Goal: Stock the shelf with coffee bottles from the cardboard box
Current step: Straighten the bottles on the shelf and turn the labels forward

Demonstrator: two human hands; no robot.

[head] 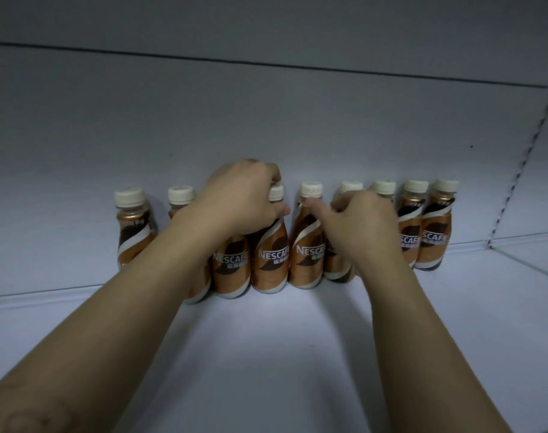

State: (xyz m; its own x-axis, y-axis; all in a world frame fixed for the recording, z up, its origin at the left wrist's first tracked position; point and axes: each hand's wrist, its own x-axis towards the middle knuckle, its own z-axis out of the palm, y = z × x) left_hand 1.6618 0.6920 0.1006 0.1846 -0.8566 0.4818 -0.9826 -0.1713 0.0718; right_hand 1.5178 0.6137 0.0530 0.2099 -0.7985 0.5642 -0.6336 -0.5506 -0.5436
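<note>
Bare forearms [422, 323] run to the left hand [238, 195] and right hand [360, 220], the left forearm [88, 348] faintly marked.

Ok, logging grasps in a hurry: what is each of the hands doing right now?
Left hand: grips the neck of a coffee bottle.
Right hand: curled round the neck of a second bottle.

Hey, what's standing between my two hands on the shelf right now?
In the head view, one upright coffee bottle with a white cap stands between the left hand and the right hand.
</note>
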